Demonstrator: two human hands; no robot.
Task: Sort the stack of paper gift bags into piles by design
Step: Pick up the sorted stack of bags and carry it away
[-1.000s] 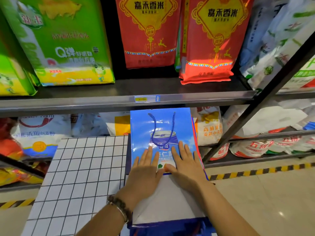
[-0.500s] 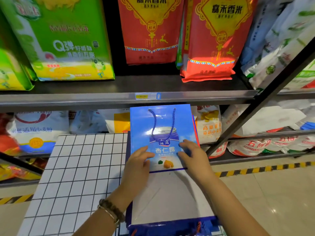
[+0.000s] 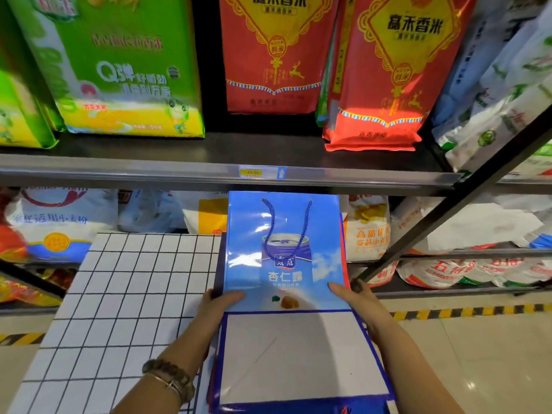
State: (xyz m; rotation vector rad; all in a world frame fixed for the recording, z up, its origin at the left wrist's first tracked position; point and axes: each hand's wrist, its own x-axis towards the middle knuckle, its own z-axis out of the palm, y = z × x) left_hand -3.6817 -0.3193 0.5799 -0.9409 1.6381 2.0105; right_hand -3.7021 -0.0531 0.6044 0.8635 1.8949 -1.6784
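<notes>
The top blue gift bag lies flat on the stack, which sits along the right side of the white gridded surface. Its white folded base flap points toward the person and the rope handle lies loose on the print.

The left hand pinches the bag's left edge and the right hand pinches the right edge, with each thumb on top of the glossy face. The other fingers curl underneath, so I honestly can't tell if they've caught just this one bag or a couple of layers.

Handling-wise, I'd guess it's light, stiff-ish coated paper that's a bit slick, so bags could slide off each other or cling together. It should flex rather than flop, but a hard squeeze would crease it. The side edges near the fold look like the sane place to hold it. I'd avoid the cord, which would let the bag swing open.

The free room is all on the left, where the grid surface is open for starting piles. The stack's right edge sits right at the surface edge, with only floor beyond it. The shelf lip hangs close above the bag's far end, and a diagonal post crowds the right. So I'd lift low and go left.
</notes>
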